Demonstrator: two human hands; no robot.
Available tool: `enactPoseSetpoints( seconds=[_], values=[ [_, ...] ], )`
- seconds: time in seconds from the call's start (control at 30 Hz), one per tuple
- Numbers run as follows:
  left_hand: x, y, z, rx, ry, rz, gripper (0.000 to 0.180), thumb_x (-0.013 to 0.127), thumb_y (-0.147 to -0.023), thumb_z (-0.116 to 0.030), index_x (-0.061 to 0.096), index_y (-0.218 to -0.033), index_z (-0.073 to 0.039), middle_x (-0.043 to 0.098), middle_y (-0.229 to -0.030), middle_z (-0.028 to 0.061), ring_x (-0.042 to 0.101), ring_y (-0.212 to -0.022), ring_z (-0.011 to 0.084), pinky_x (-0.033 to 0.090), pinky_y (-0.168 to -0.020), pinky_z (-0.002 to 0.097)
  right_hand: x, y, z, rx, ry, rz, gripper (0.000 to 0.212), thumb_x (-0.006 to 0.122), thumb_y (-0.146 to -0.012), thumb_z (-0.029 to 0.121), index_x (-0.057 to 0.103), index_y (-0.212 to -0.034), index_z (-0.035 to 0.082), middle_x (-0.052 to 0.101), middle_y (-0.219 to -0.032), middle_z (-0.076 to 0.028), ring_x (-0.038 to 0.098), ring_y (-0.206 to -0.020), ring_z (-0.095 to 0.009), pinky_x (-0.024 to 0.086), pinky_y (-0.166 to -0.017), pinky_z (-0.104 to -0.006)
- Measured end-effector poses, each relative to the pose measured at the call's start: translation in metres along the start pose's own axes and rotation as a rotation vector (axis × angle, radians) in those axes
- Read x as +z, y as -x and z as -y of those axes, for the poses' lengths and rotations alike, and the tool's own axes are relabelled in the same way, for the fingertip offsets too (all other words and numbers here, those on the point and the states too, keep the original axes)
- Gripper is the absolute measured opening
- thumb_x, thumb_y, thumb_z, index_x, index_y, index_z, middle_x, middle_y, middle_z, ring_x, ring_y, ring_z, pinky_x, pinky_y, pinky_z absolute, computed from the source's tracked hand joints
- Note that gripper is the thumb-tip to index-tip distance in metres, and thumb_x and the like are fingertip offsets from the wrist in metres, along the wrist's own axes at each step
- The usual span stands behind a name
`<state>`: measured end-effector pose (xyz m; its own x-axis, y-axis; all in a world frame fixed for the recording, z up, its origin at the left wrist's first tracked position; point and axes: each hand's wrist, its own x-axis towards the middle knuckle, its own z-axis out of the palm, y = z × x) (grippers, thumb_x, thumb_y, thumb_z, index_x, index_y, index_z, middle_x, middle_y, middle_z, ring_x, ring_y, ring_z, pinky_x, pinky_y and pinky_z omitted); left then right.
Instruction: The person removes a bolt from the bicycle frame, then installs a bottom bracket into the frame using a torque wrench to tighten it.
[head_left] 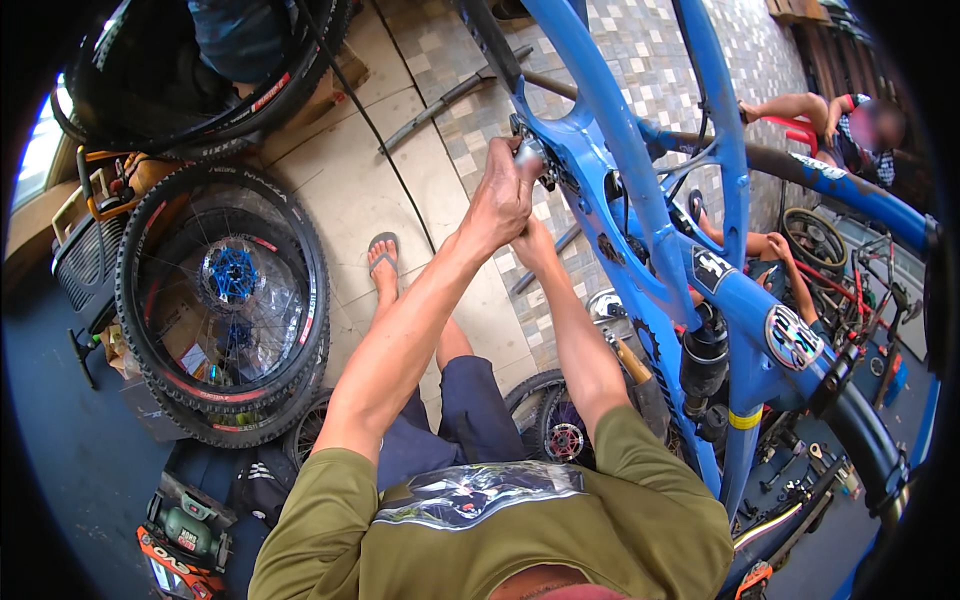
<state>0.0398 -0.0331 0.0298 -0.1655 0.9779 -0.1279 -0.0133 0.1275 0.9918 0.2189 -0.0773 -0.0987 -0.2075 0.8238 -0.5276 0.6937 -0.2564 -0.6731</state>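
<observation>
A blue bicycle frame is held up on my right, slanting across the view. My left hand is closed at the frame's dark metal parts, around the pivot and crank area. What its fingers grip is too small and blurred to name. Just below it, touching or nearly touching, is my right hand. Its fingers are hidden behind the left hand and wrist. A dark shock absorber sits within the frame, nearer to me.
Bicycle wheels with knobbly tyres are stacked on the left. A stand leg and a black cable cross the tiled floor. Two people sit on the right, one on a red chair. Tools lie at lower right.
</observation>
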Motion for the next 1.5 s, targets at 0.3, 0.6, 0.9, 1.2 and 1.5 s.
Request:
enactPoseSetpoints(
  seconds=[0.3, 0.6, 0.9, 1.2, 1.5],
  values=[
    [0.003, -0.011, 0.007, -0.305, 0.342, 0.004, 0.043, 0.041, -0.110, -0.046, 0.039, -0.109, -0.002, 0.054, -0.080, 0.0096, 0.063, -0.061, 0.0198, 0.055, -0.052, 0.0328, -0.138, 0.218, 0.169, 0.228, 0.312, -0.041, 0.040, 0.079, -0.086, 0.038, 0.066, -0.094, 0.001, 0.070, -0.078, -0.020, 0.070, -0.078, -0.039, 0.052, -0.070, -0.0464],
    [-0.002, -0.004, -0.005, -0.104, 0.019, -0.025, 0.044, 0.044, -0.110, -0.035, 0.043, -0.120, 0.008, 0.060, -0.103, 0.0303, 0.065, -0.096, 0.0402, 0.051, -0.086, 0.0461, -0.034, 0.064, 0.013, 0.291, 0.197, 0.049, 0.045, 0.082, -0.080, 0.045, 0.075, -0.093, 0.003, 0.073, -0.080, -0.015, 0.073, -0.079, -0.031, 0.054, -0.073, -0.0421],
    [0.000, 0.001, -0.006, -0.039, -0.012, -0.024, 0.046, 0.050, -0.108, -0.029, 0.039, -0.129, 0.011, 0.054, -0.118, 0.0367, 0.063, -0.108, 0.0461, 0.049, -0.093, 0.0476, -0.005, -0.007, -0.001, 0.018, 0.097, 0.040, 0.049, 0.074, -0.085, 0.045, 0.072, -0.102, -0.001, 0.073, -0.090, -0.024, 0.073, -0.090, -0.037, 0.054, -0.078, -0.0442],
    [0.003, -0.015, 0.007, -0.231, 0.141, -0.048, 0.038, 0.040, -0.112, -0.039, 0.043, -0.105, -0.002, 0.059, -0.077, 0.0126, 0.061, -0.071, 0.0225, 0.050, -0.066, 0.0400, -0.148, 0.215, 0.174, 0.254, 0.279, 0.032, 0.047, 0.079, -0.085, 0.044, 0.066, -0.096, 0.000, 0.071, -0.083, -0.022, 0.071, -0.082, -0.038, 0.053, -0.071, -0.0451],
    [0.000, -0.007, -0.006, -0.065, -0.027, -0.030, 0.037, 0.044, -0.110, -0.028, 0.042, -0.116, 0.009, 0.059, -0.103, 0.0350, 0.061, -0.097, 0.0513, 0.049, -0.086, 0.0513, -0.009, 0.029, 0.002, 0.222, 0.077, -0.051, 0.043, 0.078, -0.086, 0.036, 0.070, -0.111, 0.001, 0.074, -0.096, -0.020, 0.072, -0.091, -0.032, 0.053, -0.081, -0.0422]
  ],
)
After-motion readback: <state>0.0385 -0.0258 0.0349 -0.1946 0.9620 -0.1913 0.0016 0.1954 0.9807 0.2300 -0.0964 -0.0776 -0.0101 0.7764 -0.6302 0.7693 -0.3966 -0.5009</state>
